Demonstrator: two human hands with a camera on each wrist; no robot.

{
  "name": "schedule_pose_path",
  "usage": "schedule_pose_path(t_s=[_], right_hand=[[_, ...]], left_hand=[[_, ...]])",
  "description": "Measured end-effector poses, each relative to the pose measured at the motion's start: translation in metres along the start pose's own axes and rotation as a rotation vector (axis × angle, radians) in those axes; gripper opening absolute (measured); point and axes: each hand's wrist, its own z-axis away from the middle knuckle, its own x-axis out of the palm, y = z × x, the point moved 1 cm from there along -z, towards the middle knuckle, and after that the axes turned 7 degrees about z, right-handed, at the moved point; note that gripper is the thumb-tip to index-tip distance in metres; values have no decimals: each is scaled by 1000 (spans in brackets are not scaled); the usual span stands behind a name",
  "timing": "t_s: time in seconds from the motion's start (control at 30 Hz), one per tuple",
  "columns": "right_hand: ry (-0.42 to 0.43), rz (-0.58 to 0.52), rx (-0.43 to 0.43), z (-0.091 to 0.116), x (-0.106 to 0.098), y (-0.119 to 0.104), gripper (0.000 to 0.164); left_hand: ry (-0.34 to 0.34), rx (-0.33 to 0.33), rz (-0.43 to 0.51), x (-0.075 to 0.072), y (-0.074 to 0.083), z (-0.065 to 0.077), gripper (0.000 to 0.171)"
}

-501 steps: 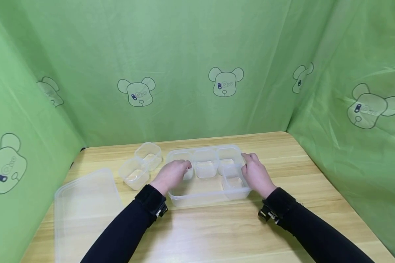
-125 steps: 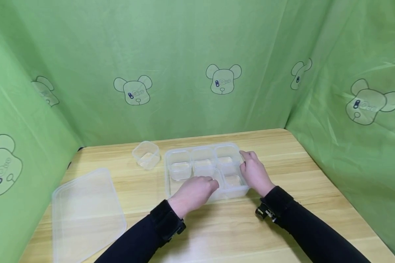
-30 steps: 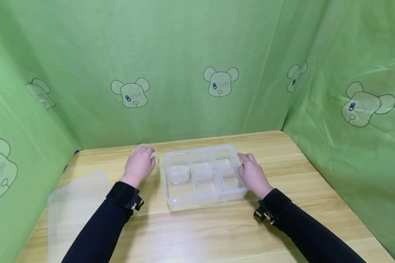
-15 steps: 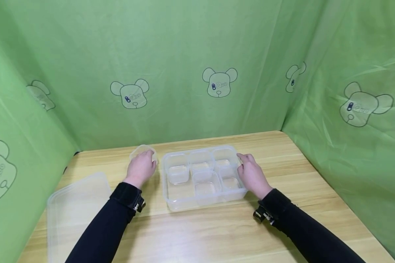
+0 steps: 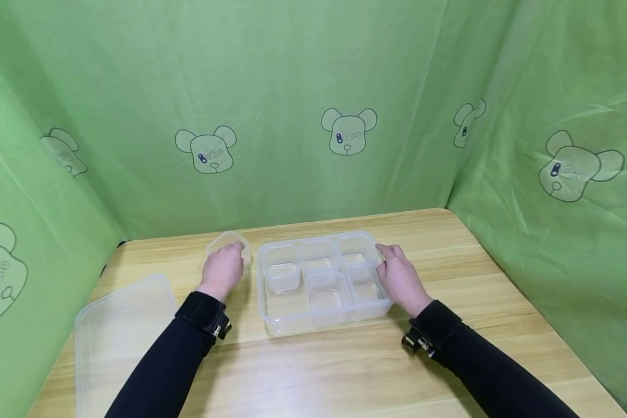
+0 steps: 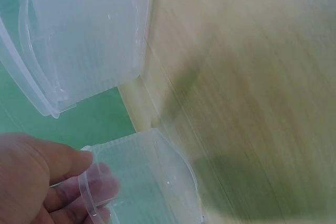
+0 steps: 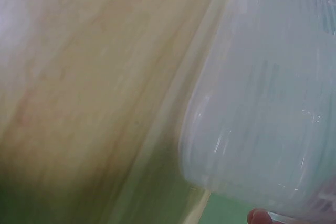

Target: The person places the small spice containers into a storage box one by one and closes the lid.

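A large clear plastic container (image 5: 265,302) stands mid-table with several small clear cups (image 5: 326,290) set inside; its front left corner holds none. My left hand (image 5: 222,268) grips one more small clear cup (image 5: 230,239) just left of the container, tilted off the table. In the left wrist view my fingers (image 6: 50,177) pinch this cup's (image 6: 147,182) rim, with the container (image 6: 84,40) beyond. My right hand (image 5: 399,277) rests against the container's right wall, fingers nearly straight. The right wrist view shows a blurred container corner (image 7: 273,103) and one fingertip (image 7: 260,217).
A flat clear lid (image 5: 122,331) lies at the table's front left, partly over the edge. Green cloth walls (image 5: 313,87) close in the back and both sides. Bare wooden table (image 5: 345,371) lies between me and the container.
My left hand has closed on the loose cup left of the container and tipped it up a little. My right hand and the container have stayed put.
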Motion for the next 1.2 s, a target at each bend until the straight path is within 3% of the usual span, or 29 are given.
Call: schedule_pose_path(t_s=[0.7, 1.2], right_hand=[[-16, -11, 9, 1, -2, -1, 47], [-9, -11, 2, 2, -3, -2, 47]], left_hand=[[3, 1, 23, -4, -3, 8, 30], [29, 23, 29, -15, 8, 21, 32]])
